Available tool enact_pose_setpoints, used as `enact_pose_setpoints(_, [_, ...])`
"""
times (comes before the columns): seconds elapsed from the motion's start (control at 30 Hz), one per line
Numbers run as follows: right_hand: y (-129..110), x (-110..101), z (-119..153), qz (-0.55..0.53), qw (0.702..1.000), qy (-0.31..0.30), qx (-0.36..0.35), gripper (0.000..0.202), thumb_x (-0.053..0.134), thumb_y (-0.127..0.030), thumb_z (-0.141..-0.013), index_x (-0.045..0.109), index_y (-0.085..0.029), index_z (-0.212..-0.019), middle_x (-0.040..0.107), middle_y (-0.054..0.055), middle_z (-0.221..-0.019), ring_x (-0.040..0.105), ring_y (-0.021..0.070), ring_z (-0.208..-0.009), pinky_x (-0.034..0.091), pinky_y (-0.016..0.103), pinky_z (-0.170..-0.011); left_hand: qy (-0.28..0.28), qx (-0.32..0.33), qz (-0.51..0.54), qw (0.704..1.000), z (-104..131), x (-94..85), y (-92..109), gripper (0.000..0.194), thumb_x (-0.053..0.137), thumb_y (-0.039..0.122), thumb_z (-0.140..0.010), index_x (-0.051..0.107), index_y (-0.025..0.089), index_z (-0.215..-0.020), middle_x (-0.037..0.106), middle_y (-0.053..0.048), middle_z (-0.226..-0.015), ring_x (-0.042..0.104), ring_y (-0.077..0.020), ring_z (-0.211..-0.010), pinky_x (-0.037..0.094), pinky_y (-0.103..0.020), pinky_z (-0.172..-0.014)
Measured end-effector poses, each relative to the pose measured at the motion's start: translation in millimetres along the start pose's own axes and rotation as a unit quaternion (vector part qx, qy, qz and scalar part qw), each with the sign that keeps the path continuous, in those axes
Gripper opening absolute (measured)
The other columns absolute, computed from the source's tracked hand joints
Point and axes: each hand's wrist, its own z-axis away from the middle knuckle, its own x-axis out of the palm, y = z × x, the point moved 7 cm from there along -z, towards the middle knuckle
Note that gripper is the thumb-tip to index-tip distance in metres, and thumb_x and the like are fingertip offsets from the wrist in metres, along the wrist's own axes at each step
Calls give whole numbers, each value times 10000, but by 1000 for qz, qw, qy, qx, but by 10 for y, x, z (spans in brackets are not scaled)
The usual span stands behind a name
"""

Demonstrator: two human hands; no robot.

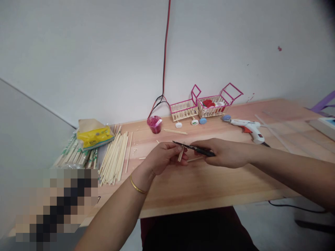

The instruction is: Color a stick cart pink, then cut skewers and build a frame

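My left hand (167, 157) is closed around a few short wooden sticks (181, 153), pinched between thumb and fingers. My right hand (225, 152) grips a pair of black-handled scissors (200, 150), their dark blades pointing left across the upper part of the sticks. Both hands meet above the middle of the table; the fingers partly hide the sticks' lower ends. Just beyond them lie two loose thin sticks (175, 131). A few more stick pieces (195, 159) show on the table around and behind my hands.
Long sticks (113, 158) lie in a pile on the wooden table (209, 188), beside wrapped bundles (75, 150) under a yellow packet (94, 137). Behind stand a cup of magenta stuff (155, 124) and two small stick carts (183, 109). A glue gun (251, 129) lies right.
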Motion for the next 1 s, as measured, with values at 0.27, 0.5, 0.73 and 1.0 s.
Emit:
enact_pose_setpoints(0.27, [-32,38,1,-18,999,37,-8,391,492,-140,-682,580,-185,-1060,641,43,-876,547,182,-739,410,277,-635,40,37,-29,998,7,12,21,228,695,314,-719,642,98,-767,631,-21,-655,574,-84,-504,457,-235,-550])
enact_pose_setpoints(0.5, [-10,93,37,5,999,42,-4,371,498,-143,-723,554,-178,-1088,644,70,-930,574,202,-792,436,296,-684,36,41,-24,998,5,84,-19,216,677,311,-731,631,100,-738,607,-5,-630,529,-65,-468,462,-250,-559])
enact_pose_setpoints(0.73, [18,2,52,53,988,122,-78,537,511,-125,-741,435,-191,-1269,577,118,-1122,531,256,-1034,433,397,-867,40,129,-79,988,19,128,44,235,630,340,-788,637,104,-790,598,-13,-641,542,-84,-525,434,-235,-560])
enact_pose_setpoints(1.0, [11,5,-11,94,980,151,-83,424,527,-135,-724,496,-167,-1145,603,114,-1006,551,255,-911,441,381,-791,83,185,-159,966,41,114,135,228,563,307,-831,606,117,-713,580,-9,-612,517,-79,-520,415,-206,-523])
